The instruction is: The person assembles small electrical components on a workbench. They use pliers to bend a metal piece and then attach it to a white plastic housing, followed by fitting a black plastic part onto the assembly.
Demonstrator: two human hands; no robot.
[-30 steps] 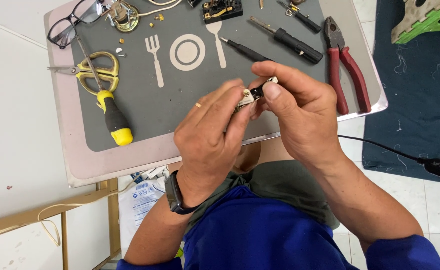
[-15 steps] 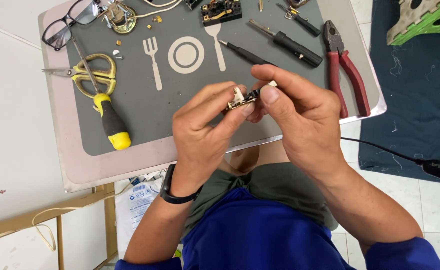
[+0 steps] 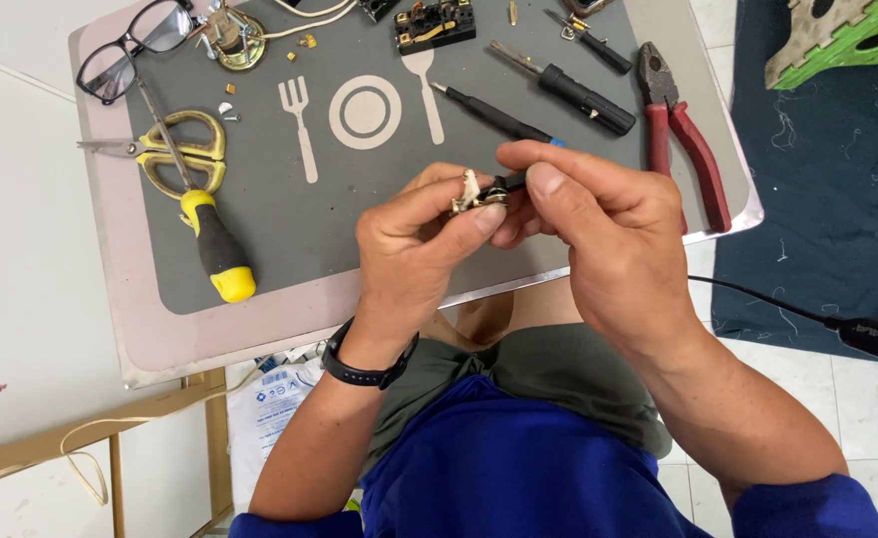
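My left hand [image 3: 414,254] and my right hand [image 3: 598,234] meet above the near edge of a small table [image 3: 160,344]. Both pinch a small electrical part [image 3: 479,191] made of brass, white and black pieces, between thumbs and fingertips. The left hand grips its brass and white end, the right hand its black end. A black watch sits on my left wrist. My fingers hide most of the part.
A grey placemat [image 3: 290,219] with a fork, plate and spoon print covers the table. On it lie a yellow-and-black screwdriver [image 3: 215,244], yellow scissors [image 3: 175,159], glasses [image 3: 135,50], two black screwdrivers [image 3: 569,90], red pliers [image 3: 683,134] and a black socket part [image 3: 434,25]. A dark blue mat [image 3: 828,179] lies on the right.
Both hands with the small part have shifted slightly away from me and the fingers have regripped it. The tools on the table have not moved.
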